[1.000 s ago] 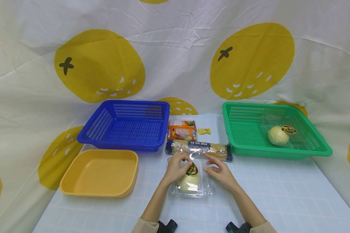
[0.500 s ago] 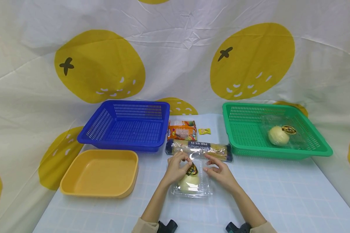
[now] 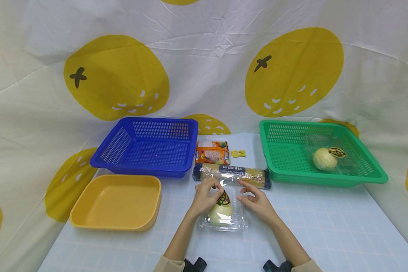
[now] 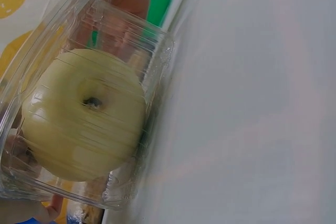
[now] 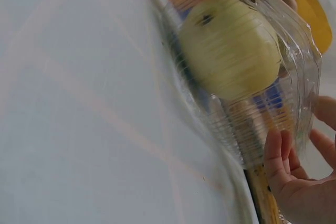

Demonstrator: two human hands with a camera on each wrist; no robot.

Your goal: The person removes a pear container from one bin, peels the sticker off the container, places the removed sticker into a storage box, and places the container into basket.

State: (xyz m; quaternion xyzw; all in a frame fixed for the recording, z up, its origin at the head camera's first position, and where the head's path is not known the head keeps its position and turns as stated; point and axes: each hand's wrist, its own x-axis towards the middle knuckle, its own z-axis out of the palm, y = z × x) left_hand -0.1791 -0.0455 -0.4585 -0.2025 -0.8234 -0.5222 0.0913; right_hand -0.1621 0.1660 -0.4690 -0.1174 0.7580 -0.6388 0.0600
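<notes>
A clear plastic clamshell box (image 3: 239,223) with a pale yellow, apple-like fruit (image 4: 84,124) inside lies on the table before me. On its lid is a dark oval sticker with yellow print (image 3: 224,199). My left hand (image 3: 205,198) pinches that sticker's upper edge between thumb and index finger. At the box's right side, my right hand (image 3: 256,202) grips the rim, thumb and index finger apart on the lid. The right wrist view shows its other fingers (image 5: 274,153) curled against the box's side wall.
Behind the box lie a pasta packet (image 3: 231,174), an orange snack bag (image 3: 212,153) and a small yellow sachet (image 3: 238,153). A blue basket (image 3: 144,172) and a yellow tub (image 3: 115,202) stand left. In the green basket (image 3: 292,177) at right sits another boxed fruit (image 3: 324,158).
</notes>
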